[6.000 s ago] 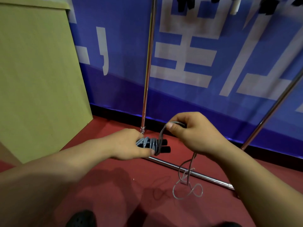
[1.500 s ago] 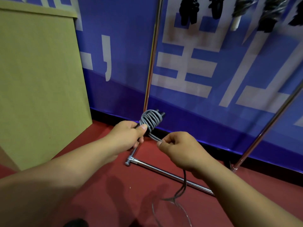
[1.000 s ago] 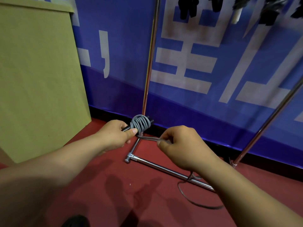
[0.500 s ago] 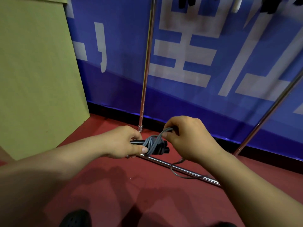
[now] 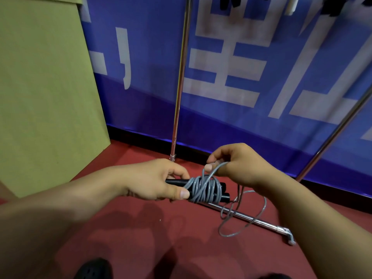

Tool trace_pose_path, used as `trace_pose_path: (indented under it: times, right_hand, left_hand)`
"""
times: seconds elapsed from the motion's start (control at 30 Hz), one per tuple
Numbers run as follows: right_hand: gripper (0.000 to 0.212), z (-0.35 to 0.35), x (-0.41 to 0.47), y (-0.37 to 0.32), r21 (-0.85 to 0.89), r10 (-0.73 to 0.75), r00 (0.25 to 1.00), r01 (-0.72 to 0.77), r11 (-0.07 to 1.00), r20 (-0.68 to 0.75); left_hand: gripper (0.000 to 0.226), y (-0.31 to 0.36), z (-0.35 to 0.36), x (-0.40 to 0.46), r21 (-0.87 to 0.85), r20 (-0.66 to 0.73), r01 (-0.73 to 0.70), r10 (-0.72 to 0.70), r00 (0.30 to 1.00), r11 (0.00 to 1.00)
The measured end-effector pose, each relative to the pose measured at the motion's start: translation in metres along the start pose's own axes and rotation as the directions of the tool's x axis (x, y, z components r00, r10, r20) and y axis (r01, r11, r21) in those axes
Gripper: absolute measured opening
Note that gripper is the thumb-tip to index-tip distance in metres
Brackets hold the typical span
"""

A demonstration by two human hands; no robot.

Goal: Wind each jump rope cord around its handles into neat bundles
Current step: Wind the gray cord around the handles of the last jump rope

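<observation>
Red floor (image 5: 141,238) and blue banner (image 5: 241,117) are backing the work. Left hand (image 5: 153,181) is gripping the paired black handles (image 5: 223,193); right hand (image 5: 239,164) is pinching the grey cord (image 5: 203,188), now lifted over for another turn. Slack (image 5: 241,224) remaining is shrinking.

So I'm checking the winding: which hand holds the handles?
The left hand grips the black handles; the right hand only guides the grey cord.
</observation>
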State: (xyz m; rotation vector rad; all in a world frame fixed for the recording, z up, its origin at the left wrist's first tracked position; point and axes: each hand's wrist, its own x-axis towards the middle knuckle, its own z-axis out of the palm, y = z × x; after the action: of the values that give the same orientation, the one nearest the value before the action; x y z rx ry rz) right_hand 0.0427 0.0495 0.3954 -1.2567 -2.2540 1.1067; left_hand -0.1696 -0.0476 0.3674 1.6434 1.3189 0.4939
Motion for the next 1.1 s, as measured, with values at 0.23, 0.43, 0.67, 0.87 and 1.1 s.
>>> trace_pose_path:
  times: [0.23,0.43,0.67,0.87,1.1]
  right_hand:
    - [0.015,-0.013,0.006,0.003,0.475,0.081,0.932,-0.253,0.843,0.353]
    - [0.019,-0.023,0.002,-0.002,0.474,-0.003,0.826,-0.321,0.820,0.564]
    - [0.024,-0.021,0.007,0.002,0.600,-0.098,0.834,-0.304,0.740,0.543]
    - [0.007,-0.008,0.015,0.001,0.536,0.092,0.899,-0.335,0.775,0.428]
    - [0.015,-0.002,0.020,0.012,0.459,0.221,0.957,-0.284,0.842,0.188]
  left_hand:
    - [0.027,0.011,0.000,-0.007,-0.185,0.057,-0.048,0.059,0.997,0.982]
    - [0.021,0.010,-0.003,-0.014,-0.146,0.189,0.072,-0.044,0.981,0.987]
    - [0.030,0.004,-0.010,-0.020,-0.147,0.203,0.130,-0.099,0.974,0.981]
    - [0.021,0.013,-0.005,-0.017,-0.140,0.210,0.087,-0.056,0.976,0.986]
    - [0.003,0.021,0.005,-0.010,-0.152,0.175,0.027,0.000,0.985,0.988]
